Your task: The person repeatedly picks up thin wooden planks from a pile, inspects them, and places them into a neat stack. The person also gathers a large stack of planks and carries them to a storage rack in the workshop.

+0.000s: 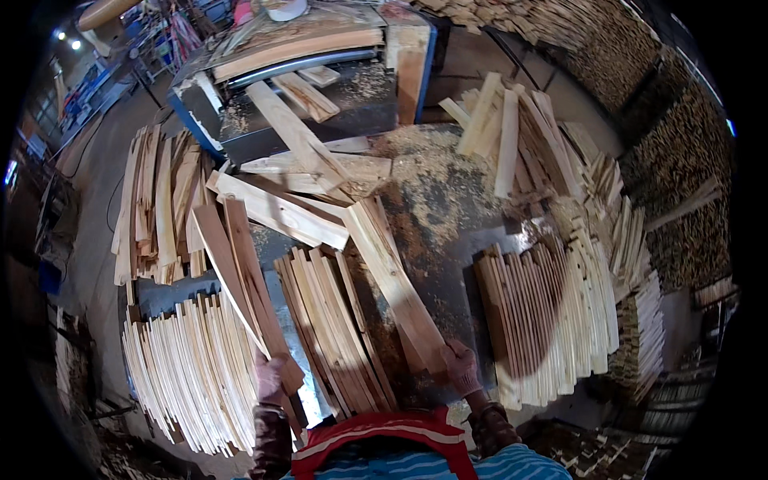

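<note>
Right hand [462, 364], gloved, grasps the near end of a long wooden plank [392, 276] whose axis runs away toward eleven o'clock. Left hand [270, 376], also gloved, clenches two darker slats [236, 264] pointing the same way. Between them lies a fanned slat stack [336, 328] on a sawdust-strewn metal table [448, 216]; a planing machine [320, 88] stands at twelve o'clock.
</note>
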Demonstrator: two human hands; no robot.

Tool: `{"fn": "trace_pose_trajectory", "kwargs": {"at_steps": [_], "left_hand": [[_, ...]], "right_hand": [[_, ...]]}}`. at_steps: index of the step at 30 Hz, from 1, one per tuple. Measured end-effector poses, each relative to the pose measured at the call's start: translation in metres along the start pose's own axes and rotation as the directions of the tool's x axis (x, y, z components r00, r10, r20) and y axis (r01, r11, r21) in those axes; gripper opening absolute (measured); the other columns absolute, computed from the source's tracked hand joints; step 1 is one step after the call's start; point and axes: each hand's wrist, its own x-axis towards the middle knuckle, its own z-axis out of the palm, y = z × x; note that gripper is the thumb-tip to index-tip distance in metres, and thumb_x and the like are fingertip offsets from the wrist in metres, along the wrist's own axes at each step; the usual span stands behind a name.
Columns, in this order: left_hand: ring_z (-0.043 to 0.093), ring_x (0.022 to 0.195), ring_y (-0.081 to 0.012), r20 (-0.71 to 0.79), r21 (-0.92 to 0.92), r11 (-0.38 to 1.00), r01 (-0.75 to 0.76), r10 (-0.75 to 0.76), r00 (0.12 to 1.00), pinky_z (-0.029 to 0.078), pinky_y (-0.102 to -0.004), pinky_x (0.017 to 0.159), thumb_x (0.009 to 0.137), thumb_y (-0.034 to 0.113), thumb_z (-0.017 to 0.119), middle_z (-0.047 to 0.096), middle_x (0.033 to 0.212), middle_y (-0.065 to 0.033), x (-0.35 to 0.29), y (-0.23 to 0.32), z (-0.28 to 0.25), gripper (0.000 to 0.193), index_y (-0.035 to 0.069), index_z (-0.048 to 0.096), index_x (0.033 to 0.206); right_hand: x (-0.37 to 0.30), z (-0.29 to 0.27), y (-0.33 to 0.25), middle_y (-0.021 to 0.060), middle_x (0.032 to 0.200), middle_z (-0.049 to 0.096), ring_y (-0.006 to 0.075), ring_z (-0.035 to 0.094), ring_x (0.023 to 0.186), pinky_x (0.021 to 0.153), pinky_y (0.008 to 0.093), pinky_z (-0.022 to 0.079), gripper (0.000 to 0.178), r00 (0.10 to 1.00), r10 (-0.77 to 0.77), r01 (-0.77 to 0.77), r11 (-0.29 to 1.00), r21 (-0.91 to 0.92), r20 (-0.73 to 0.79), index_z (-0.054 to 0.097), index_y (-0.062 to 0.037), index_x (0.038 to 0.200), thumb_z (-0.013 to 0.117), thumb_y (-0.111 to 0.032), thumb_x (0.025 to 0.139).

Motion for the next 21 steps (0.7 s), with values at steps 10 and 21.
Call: {"fn": "trace_pose_trajectory", "kwargs": {"at_steps": [10, 21], "left_hand": [[0.062, 0.1, -0.0162, -0.051, 0.441, 0.897, -0.025, 0.053, 0.997, 0.052, -0.0295, 0.086, 0.091, 0.013, 0.068, 0.066, 0.113, -0.0055, -0.013, -0.167, -0.05, 0.066, 0.009, 0.038, 0.149], [0.055, 0.128, -0.03, 0.195, -0.147, 0.986, -0.083, 0.111, 0.974, 0.04, -0.0425, 0.113, 0.092, 0.033, 0.071, 0.058, 0.137, -0.0205, -0.016, -0.072, -0.044, 0.065, -0.004, 0.048, 0.141]], "right_hand": [[-0.027, 0.008, 0.025, 0.011, 0.089, 0.072, 0.0196, 0.066, 0.084, 0.075, 0.0345, 0.051, 0.028, 0.999, 0.039, -0.035, 0.986, 0.16, -0.019, 0.072, -0.0013, 0.106, 0.063, -0.025, 0.093], [-0.074, -0.035, 0.139, 0.0283, 0.117, 0.064, 0.0434, 0.064, 0.104, 0.093, 0.0496, 0.051, 0.079, 0.968, 0.004, -0.179, 0.717, -0.674, -0.252, 0.042, 0.001, 0.143, 0.07, -0.042, 0.082]]}}
